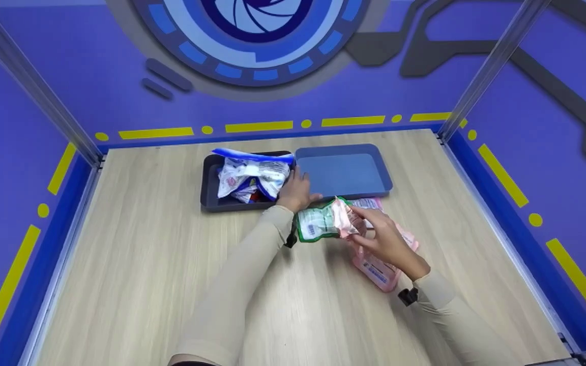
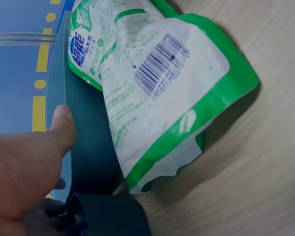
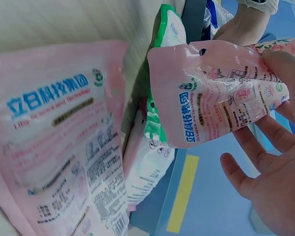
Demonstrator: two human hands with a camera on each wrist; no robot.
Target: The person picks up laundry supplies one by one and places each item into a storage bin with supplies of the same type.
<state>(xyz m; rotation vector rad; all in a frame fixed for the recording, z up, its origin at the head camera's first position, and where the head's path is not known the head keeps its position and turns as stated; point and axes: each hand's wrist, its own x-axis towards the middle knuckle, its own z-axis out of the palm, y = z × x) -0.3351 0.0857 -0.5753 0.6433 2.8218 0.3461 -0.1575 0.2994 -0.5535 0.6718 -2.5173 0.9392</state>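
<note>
A pink refill pouch (image 3: pixel 211 93) hangs between the thumb and fingers of my right hand (image 1: pixel 387 241), which pinches it near one end. In the head view this pouch overlaps a green-and-white refill pouch (image 1: pixel 313 226) on the table, leaning by the front of the blue-grey tray (image 1: pixel 382 190). My left hand (image 1: pixel 295 193) rests where the two trays meet. Its fingers lie extended beside the blue-and-white bag (image 1: pixel 257 173) in the dark tray (image 1: pixel 211 207), and its thumb (image 2: pixel 63 123) reaches out along the blue-grey tray's wall.
Another pink pouch (image 1: pixel 377 272) lies on the table under my right wrist. A white package with pink and purple edges (image 1: pixel 372 203) lies close to the blue-grey tray's front. Blue panels (image 1: pixel 33 168) stand around the wooden table (image 1: pixel 145 279) at the back and sides.
</note>
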